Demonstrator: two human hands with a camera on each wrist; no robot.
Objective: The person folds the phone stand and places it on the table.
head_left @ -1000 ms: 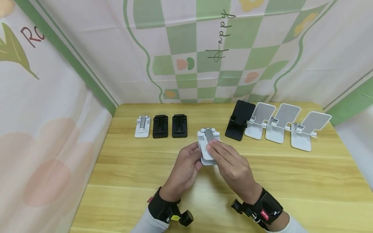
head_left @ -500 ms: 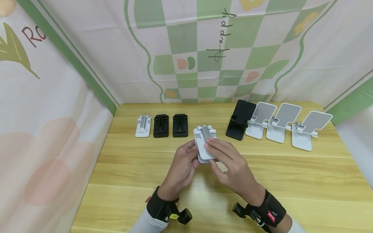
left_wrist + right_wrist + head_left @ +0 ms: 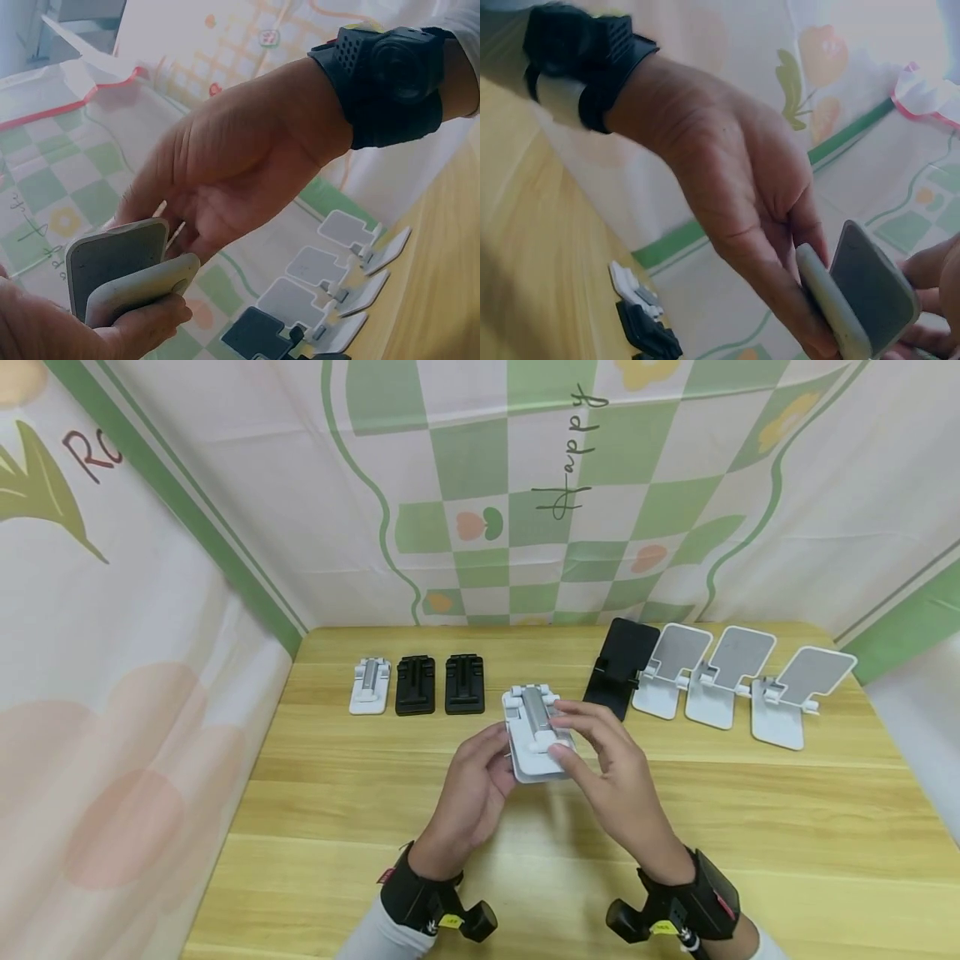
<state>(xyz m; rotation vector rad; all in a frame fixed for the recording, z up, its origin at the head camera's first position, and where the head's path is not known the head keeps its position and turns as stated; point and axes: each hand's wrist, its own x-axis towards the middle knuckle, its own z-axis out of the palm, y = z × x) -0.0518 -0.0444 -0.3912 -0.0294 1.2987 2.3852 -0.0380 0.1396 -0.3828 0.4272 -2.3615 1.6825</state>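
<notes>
A white folding phone stand (image 3: 531, 762) with a grey strip down its front is held above the table between both hands. My left hand (image 3: 471, 793) grips it by the left edge, some fingers hidden behind it. At the opposite edge, my right hand (image 3: 626, 789) pinches it, thumb low on the front and fingertips near the hinge. Seen from the left wrist, the stand (image 3: 116, 262) shows two plates with a narrow gap between them. The right wrist view shows the same gap, with the left hand (image 3: 739, 180) across from the camera.
At the back left lie a folded white stand (image 3: 369, 687) and two folded black ones, including a black stand (image 3: 415, 685). Unfolded stands line the back right: a black one (image 3: 628, 647) and several white ones, the outermost white stand (image 3: 776, 722) nearest the table's right side.
My right hand has shifted from laying its fingers over the stand's front to holding its right edge, uncovering the grey strip. The left hand keeps its grip, and the stand has moved only slightly.
</notes>
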